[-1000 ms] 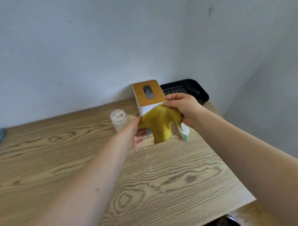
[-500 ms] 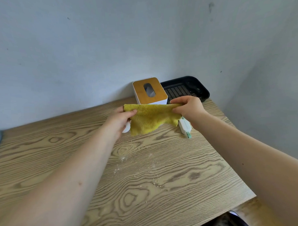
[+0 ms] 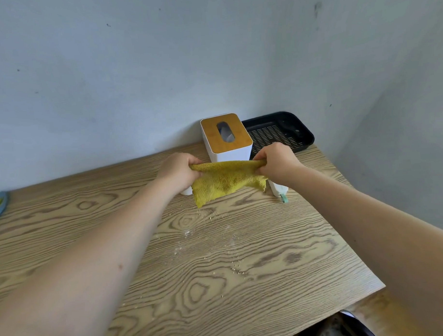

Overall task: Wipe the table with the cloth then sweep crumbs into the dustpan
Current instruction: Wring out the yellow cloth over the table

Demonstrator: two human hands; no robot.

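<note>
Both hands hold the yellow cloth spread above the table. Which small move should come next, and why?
Probably lower the cloth flat onto the table. The left hand and right hand pinch its top corners, it hangs in the air, and crumbs lie just below it.

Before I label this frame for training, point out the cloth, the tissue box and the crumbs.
cloth point(image 3: 223, 181), head view, middle of the yellow fabric.
tissue box point(image 3: 215, 129), head view, wooden lid.
crumbs point(image 3: 237, 269), head view, cluster on the table.

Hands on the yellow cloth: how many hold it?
2. The left hand grips the cloth at its left top corner; the right hand grips its right top corner.
</note>
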